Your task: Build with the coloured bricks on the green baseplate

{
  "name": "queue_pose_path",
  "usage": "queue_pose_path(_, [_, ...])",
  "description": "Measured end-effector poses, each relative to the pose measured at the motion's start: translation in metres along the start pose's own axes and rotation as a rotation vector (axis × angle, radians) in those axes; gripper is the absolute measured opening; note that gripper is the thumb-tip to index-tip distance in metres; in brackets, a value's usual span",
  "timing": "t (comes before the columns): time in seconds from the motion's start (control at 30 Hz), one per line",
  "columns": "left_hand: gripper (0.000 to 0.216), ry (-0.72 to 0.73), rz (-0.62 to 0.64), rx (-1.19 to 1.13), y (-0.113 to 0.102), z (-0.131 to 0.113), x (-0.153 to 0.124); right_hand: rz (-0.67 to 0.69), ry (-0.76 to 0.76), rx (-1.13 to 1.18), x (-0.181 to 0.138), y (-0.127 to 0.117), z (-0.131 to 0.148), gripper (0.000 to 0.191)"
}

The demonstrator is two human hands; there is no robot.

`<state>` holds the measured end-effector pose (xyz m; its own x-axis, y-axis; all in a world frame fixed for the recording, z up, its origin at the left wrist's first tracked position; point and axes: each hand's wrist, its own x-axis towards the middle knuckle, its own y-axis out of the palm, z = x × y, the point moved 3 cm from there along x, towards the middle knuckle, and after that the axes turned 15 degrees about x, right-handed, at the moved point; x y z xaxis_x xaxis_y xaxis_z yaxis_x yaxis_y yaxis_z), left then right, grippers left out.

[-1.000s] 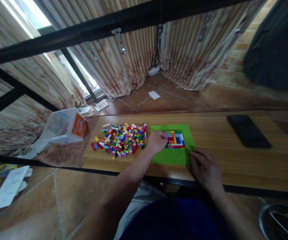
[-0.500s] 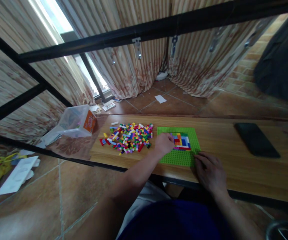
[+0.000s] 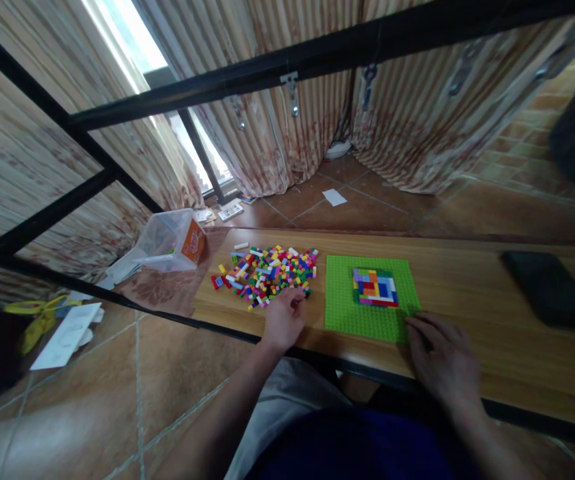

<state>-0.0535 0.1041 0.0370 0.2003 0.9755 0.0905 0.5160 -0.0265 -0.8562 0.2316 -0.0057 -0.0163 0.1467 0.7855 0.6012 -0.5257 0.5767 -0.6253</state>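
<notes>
My left hand (image 3: 286,319) is at the near right edge of a pile of loose toy building bricks (image 3: 267,272), its fingers curled together among them. Whatever lies between the fingertips is hidden. To the right lies a green baseplate (image 3: 342,317), flat on the table. Near its middle sits a low rectangular block of joined bricks (image 3: 374,288) in red, blue, yellow, white and purple. My right hand (image 3: 442,357) rests by the plate's near right corner, fingers stretched out and fingertips touching its edge, gripping nothing.
The narrow wooden table (image 3: 472,287) bears a dark phone-like slab (image 3: 552,290) at the right. A clear plastic box (image 3: 167,240) with an orange label stands beyond the table's left end. Black metal bars (image 3: 247,83) cross in front of the curtains.
My left hand has moved left from the brick block to the pile, uncovering the block. My right hand stays by the plate's corner. The view has shifted slightly.
</notes>
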Motion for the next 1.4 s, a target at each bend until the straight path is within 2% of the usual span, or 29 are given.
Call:
queue_pose_path(0.13, [0.012, -0.004, -0.06, 0.127, -0.004, 0.012, 0.0, 0.009, -0.004, -0.021, 0.001, -0.001, 0.003, 0.019])
queue_pose_path(0.33, [0.017, 0.028, -0.056, 0.274, 0.013, -0.005, 0.007, 0.014, 0.015, -0.029, 0.003, -0.003, 0.007, 0.018])
queue_pose_path(0.5, [0.018, 0.032, -0.009, 0.35, 0.019, -0.009, 0.012, 0.025, 0.033, -0.014, 0.003, -0.003, 0.008, 0.018])
queue_pose_path(0.73, [0.018, 0.102, -0.038, 0.217, 0.016, -0.02, 0.012, 0.041, 0.036, -0.022, 0.003, -0.002, 0.006, 0.017])
queue_pose_path(1.03, [0.016, 0.175, 0.1, -0.082, 0.036, -0.055, 0.017, 0.031, 0.028, -0.014, 0.005, -0.002, 0.009, 0.017])
queue_pose_path(1.27, [0.019, 0.151, 0.153, -0.063, 0.047, -0.063, 0.019, 0.02, 0.056, -0.021, 0.004, -0.002, 0.009, 0.016])
queue_pose_path(1.4, [0.016, 0.19, 0.16, 0.001, 0.049, -0.068, 0.027, 0.027, 0.068, -0.007, 0.006, -0.003, 0.011, 0.017])
